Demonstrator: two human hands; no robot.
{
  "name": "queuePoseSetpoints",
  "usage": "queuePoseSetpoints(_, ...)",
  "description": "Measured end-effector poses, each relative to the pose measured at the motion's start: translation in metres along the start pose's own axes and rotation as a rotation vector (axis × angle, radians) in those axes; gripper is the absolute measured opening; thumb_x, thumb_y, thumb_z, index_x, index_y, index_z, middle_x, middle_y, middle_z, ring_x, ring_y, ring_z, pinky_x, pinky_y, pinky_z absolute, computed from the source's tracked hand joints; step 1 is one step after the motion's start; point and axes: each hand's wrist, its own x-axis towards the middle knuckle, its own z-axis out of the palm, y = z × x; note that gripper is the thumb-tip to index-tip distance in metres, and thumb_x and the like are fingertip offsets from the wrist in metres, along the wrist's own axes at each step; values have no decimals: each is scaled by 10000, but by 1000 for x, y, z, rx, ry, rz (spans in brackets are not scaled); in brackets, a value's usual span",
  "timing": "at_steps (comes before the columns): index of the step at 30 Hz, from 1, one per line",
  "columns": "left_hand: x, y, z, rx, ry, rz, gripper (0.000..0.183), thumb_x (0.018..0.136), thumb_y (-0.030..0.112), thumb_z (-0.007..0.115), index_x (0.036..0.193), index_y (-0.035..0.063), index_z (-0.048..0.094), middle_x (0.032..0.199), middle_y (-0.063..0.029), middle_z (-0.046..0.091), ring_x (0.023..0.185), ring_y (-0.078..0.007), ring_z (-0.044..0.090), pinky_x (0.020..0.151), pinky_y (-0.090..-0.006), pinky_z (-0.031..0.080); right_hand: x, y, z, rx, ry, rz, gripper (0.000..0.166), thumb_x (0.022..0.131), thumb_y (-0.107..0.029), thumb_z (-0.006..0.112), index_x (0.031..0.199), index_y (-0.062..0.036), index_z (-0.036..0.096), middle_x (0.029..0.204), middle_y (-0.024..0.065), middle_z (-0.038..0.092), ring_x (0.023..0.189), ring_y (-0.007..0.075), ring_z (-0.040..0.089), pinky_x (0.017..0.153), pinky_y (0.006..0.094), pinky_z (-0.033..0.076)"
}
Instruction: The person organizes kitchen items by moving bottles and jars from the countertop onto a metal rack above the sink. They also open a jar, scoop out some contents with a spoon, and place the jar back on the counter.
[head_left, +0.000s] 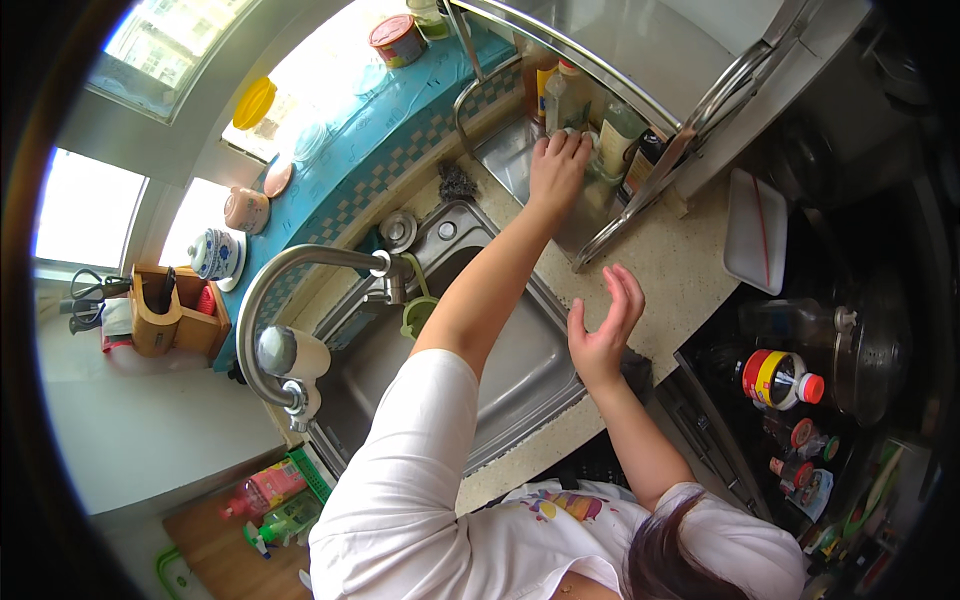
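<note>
My left hand (559, 165) reaches into the metal shelf rack, back of the hand up. Its fingertips are at the bottles and jars; whether they grip one cannot be told. Close by stand a clear bottle with a red cap (568, 97), a greenish glass jar (618, 139) and a dark bottle with a label (643, 166). My right hand (607, 322) is raised near the counter edge, its fingers curved and apart with nothing between them. Below my left forearm lies the stainless steel sink (517, 360), with a green strainer (420, 313) under the curved faucet (300, 255).
The rack's metal tube frame (630, 225) surrounds the bottles. Right of it lies a white tray (756, 232) with a red stick. A bottle with a red cap (772, 377) and several jars lie farther right. A ledge with a blue cover (330, 165) runs behind the sink, holding pots and tins.
</note>
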Motion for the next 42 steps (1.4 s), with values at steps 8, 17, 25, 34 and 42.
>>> queuePoseSetpoints(8, 1, -8, 36, 170, -246, -65, 276, 816, 118, 561, 1058, 42, 671, 1009, -81, 604, 1040, -270, 564, 771, -369, 564, 27, 5, 9, 80, -15, -3, 501, 848, 48, 579, 1337, -7, 482, 1374, 187, 411, 1164, 307, 506, 916, 385, 465)
queuePoseSetpoints(17, -14, -52, -7, 328, -276, -434, 176, 790, 75, 600, 917, -2, 696, 1041, -187, 564, 959, -348, 592, 766, -408, 534, 25, 0, -15, 151, -31, 68, 453, 850, 91, 559, 1288, -9, 507, 1328, 157, 446, 935, 200, 566, 771, 301, 505)
queuePoseSetpoints(25, 1, -83, 1, 141, -226, -401, 424, 757, -15, 582, 1129, 140, 714, 1157, -171, 554, 1077, -394, 537, 908, -438, 488, 12, -7, -19, 232, -74, 91, 437, 854, 117, 552, 1274, 5, 506, 1296, 156, 470, 886, 175, 575, 743, 284, 518)
queuePoseSetpoints(34, -77, -10, -50, -229, -417, -10, 533, 683, -89, 575, 1129, 157, 733, 1057, -102, 587, 992, -335, 540, 900, -392, 482, -6, -20, -27, 313, -158, 117, 318, 869, 93, 556, 1168, -15, 576, 1188, 123, 542, 837, 173, 592, 711, 274, 513)
queuePoseSetpoints(42, -194, 65, -118, -567, -372, -588, 392, 737, -89, 537, 1005, 84, 765, 1000, -85, 564, 880, -214, 596, 772, -301, 494, -27, -14, -70, 245, -160, 104, 166, 884, 68, 581, 1006, -29, 639, 1001, 84, 621, 825, 184, 628, 672, 283, 518)
